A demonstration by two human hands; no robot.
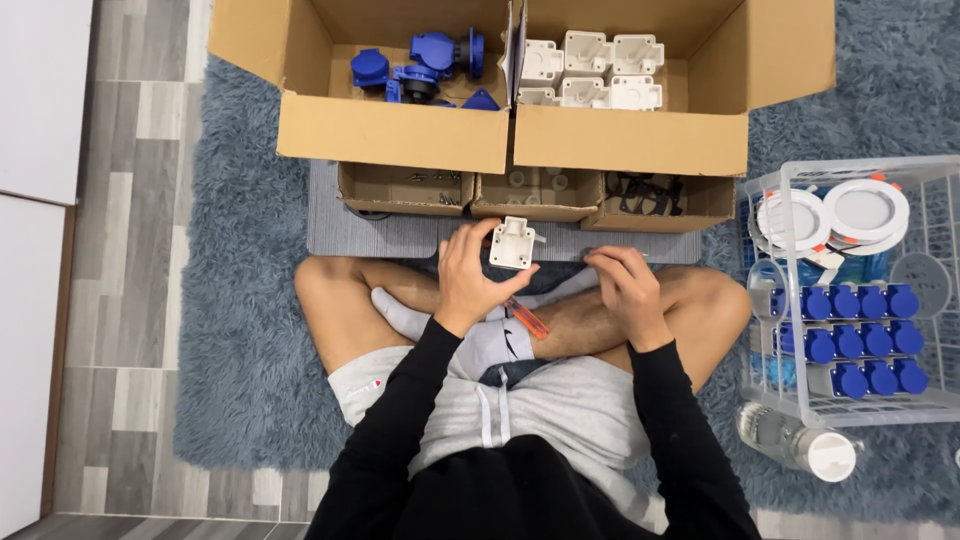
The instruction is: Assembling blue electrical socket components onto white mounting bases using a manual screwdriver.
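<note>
Cardboard boxes [510, 140] beyond left hand [468, 275]

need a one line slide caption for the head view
Seated cross-legged on a blue rug, a person holds a white plastic housing in the left hand, right hand closed beside it, before cardboard boxes of parts.

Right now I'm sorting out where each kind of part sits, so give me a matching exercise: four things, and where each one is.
Things:
1. blue socket parts
2. white housing
3. orange-handled screwdriver
4. clear bottle

Places:
A. lying on the rug beside the wire basket
B. held up in the left hand
C. in the left cardboard box
D. resting on the person's crossed legs

Pairs: 1-C, 2-B, 3-D, 4-A
</note>
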